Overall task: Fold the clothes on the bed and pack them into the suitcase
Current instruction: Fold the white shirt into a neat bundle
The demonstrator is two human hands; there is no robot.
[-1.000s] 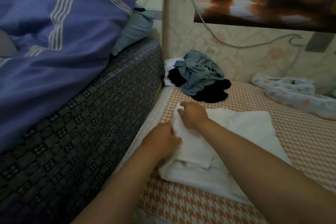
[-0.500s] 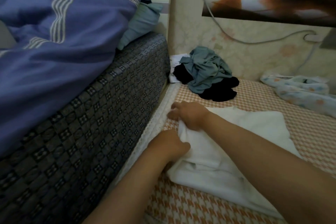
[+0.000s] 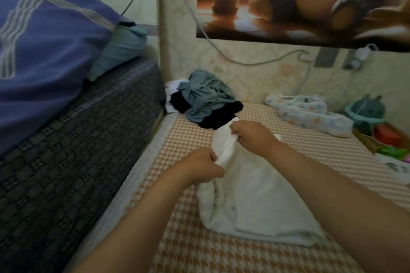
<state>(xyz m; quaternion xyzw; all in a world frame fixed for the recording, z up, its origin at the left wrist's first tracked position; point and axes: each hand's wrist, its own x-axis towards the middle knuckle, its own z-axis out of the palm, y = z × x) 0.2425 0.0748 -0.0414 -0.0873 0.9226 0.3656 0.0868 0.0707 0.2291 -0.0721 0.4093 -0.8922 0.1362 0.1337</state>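
A white garment (image 3: 261, 204) lies partly folded on the orange-checked bed sheet (image 3: 188, 248). My left hand (image 3: 204, 165) grips its near left edge, and my right hand (image 3: 250, 136) grips the far end of the same edge, lifting it off the sheet. Behind them, in the bed's far corner, sits a heap of unfolded clothes: a grey-blue piece (image 3: 206, 97) on top of black ones (image 3: 219, 117), with something white (image 3: 174, 85) underneath. No suitcase is in view.
A taller mattress with a dark patterned cover (image 3: 73, 150) and a purple quilt (image 3: 44, 51) rises along the left. A floral bundle (image 3: 310, 115), a teal plush toy (image 3: 366, 109) and colourful items (image 3: 388, 139) lie at the right. Cables hang on the wall.
Both hands have raised the garment's left edge off the sheet and carried it toward the right and away from the tall mattress. The camera has tilted up.
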